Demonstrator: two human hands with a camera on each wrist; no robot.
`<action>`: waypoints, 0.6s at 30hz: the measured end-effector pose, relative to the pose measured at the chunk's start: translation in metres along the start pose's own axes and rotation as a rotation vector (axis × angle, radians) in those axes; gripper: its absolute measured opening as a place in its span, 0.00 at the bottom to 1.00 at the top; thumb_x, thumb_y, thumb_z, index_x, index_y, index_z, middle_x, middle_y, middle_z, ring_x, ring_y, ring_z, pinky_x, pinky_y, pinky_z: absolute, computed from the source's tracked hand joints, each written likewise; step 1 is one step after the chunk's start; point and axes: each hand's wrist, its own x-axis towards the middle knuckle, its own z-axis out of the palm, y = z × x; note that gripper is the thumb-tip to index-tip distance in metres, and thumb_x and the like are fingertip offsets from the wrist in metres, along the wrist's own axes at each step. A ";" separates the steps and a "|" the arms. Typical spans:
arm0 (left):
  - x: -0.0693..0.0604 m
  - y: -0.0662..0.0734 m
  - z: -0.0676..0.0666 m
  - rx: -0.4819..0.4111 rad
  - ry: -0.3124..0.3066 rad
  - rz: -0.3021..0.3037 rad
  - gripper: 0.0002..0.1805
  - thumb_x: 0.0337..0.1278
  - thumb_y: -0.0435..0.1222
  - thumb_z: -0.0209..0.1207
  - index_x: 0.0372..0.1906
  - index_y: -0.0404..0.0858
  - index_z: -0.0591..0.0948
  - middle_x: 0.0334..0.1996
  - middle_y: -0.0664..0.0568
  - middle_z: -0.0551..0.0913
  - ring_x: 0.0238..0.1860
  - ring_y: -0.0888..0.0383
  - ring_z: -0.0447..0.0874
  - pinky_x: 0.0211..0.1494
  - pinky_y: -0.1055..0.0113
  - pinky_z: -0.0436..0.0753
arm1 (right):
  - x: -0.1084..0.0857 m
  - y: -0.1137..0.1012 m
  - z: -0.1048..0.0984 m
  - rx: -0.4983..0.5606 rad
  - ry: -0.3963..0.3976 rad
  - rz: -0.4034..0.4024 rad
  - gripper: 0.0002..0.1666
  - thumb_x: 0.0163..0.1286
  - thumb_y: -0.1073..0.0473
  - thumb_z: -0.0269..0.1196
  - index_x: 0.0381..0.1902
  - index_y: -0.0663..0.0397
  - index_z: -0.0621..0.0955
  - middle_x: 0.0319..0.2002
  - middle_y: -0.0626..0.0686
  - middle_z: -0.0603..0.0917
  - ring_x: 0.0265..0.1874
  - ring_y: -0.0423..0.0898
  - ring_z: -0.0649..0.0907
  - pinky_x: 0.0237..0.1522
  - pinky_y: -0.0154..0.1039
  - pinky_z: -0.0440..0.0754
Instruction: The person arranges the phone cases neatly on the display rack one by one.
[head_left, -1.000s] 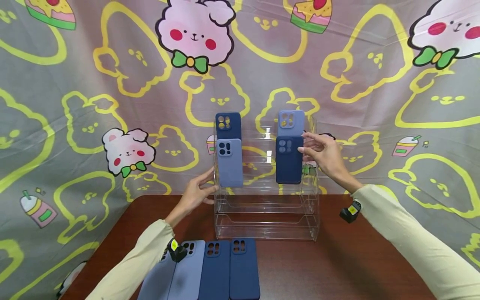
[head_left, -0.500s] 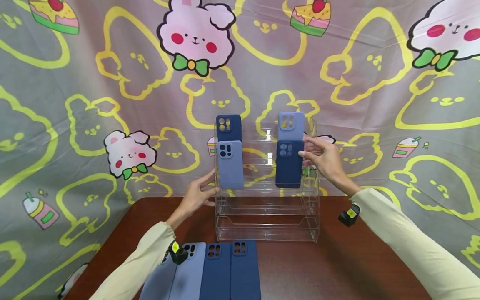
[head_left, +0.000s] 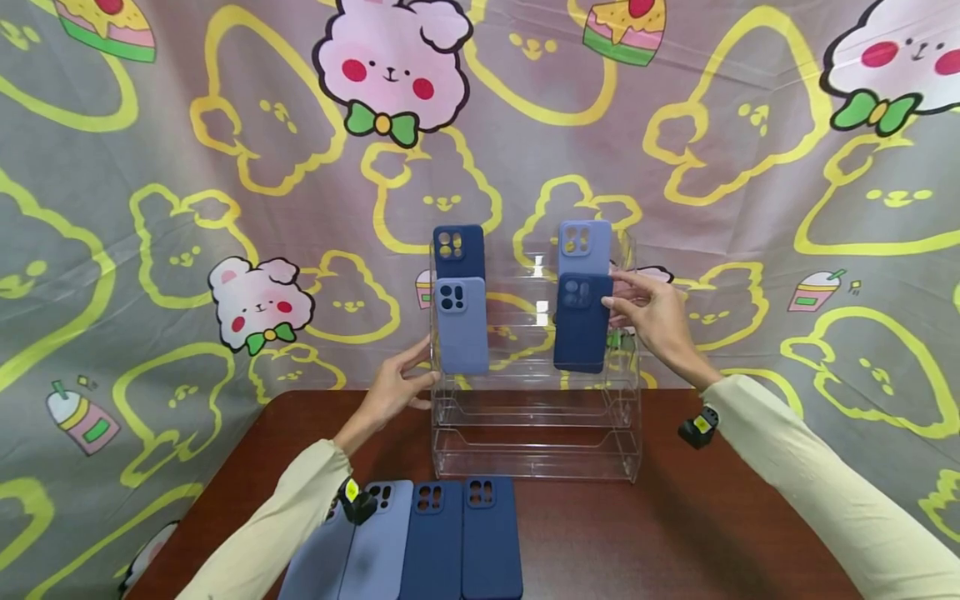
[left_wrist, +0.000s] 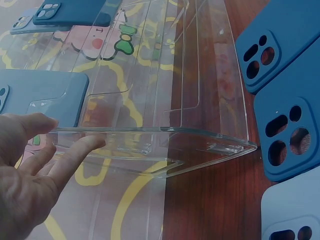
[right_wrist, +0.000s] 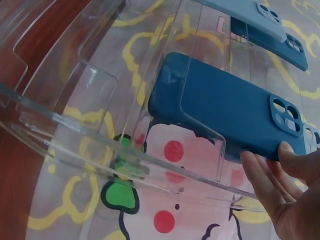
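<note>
Head; right hand [head_left: 656, 323] pinches matte navy case [head_left: 582, 332]; left hand [head_left: 390, 390] spread against clear rack [head_left: 534, 465]

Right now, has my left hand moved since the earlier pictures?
No. Judged against the clear stand in the head view, your left hand shows no plain shift in any direction; it stays at the stand's left edge.
</note>
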 end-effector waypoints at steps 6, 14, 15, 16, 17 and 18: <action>0.000 0.001 0.000 -0.005 0.007 -0.002 0.38 0.71 0.24 0.60 0.82 0.40 0.63 0.76 0.31 0.67 0.60 0.25 0.80 0.41 0.48 0.95 | 0.002 -0.003 -0.002 -0.105 0.031 -0.054 0.28 0.70 0.69 0.70 0.67 0.63 0.81 0.37 0.71 0.89 0.25 0.61 0.91 0.22 0.27 0.89; 0.001 0.000 0.000 0.005 0.008 -0.002 0.38 0.71 0.24 0.60 0.82 0.42 0.63 0.75 0.31 0.69 0.59 0.28 0.83 0.41 0.47 0.95 | 0.000 -0.004 -0.005 -0.178 0.054 -0.070 0.29 0.68 0.68 0.72 0.66 0.66 0.80 0.37 0.70 0.89 0.25 0.59 0.91 0.20 0.26 0.87; 0.001 -0.001 0.000 0.006 0.008 -0.003 0.38 0.71 0.24 0.60 0.82 0.42 0.63 0.75 0.31 0.69 0.59 0.29 0.83 0.41 0.47 0.94 | 0.000 -0.004 -0.005 -0.175 0.057 -0.067 0.29 0.68 0.68 0.72 0.65 0.67 0.80 0.37 0.69 0.89 0.25 0.57 0.91 0.21 0.26 0.88; 0.001 -0.001 0.000 0.007 0.007 -0.003 0.38 0.71 0.25 0.60 0.82 0.42 0.63 0.75 0.31 0.68 0.59 0.29 0.83 0.41 0.47 0.94 | -0.001 -0.004 -0.005 -0.173 0.060 -0.067 0.29 0.67 0.68 0.73 0.65 0.67 0.80 0.36 0.69 0.89 0.26 0.58 0.91 0.21 0.26 0.88; 0.002 -0.001 0.000 0.007 0.006 -0.004 0.38 0.71 0.25 0.60 0.82 0.42 0.63 0.75 0.31 0.68 0.59 0.29 0.83 0.41 0.47 0.94 | -0.002 -0.003 -0.005 -0.172 0.065 -0.070 0.28 0.67 0.68 0.73 0.64 0.67 0.81 0.36 0.69 0.89 0.26 0.57 0.91 0.22 0.25 0.87; 0.002 -0.001 0.000 0.009 0.005 -0.005 0.38 0.72 0.25 0.60 0.82 0.42 0.63 0.75 0.31 0.68 0.59 0.30 0.83 0.41 0.47 0.94 | -0.002 -0.004 -0.005 -0.174 0.071 -0.073 0.28 0.67 0.68 0.73 0.64 0.67 0.81 0.36 0.68 0.89 0.27 0.58 0.91 0.22 0.24 0.87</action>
